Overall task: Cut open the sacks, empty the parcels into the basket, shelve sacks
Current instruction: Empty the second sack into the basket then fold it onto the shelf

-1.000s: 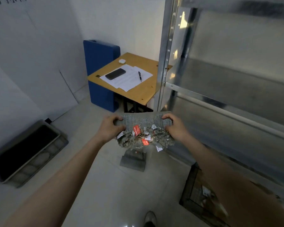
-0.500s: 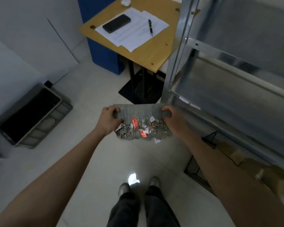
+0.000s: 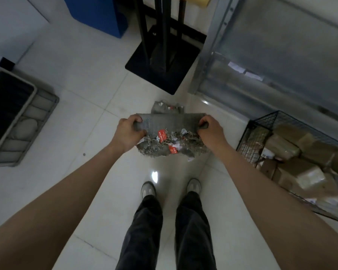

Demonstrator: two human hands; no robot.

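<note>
Left hand [image 3: 128,133] and right hand [image 3: 211,131] each clench one end of the folded empty sack [image 3: 171,133], keeping it flat, likely for shelving on the metal rack [image 3: 281,61] far right.

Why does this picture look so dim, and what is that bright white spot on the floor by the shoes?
Head view: the room is dim, so colours look muted. The white spot is glare reflected off the glossy floor tiles. The wide lens stretches the forearms towards the corners. The parcels in the wire basket at the right edge are blurred; the folded sack looks sharper.
</note>
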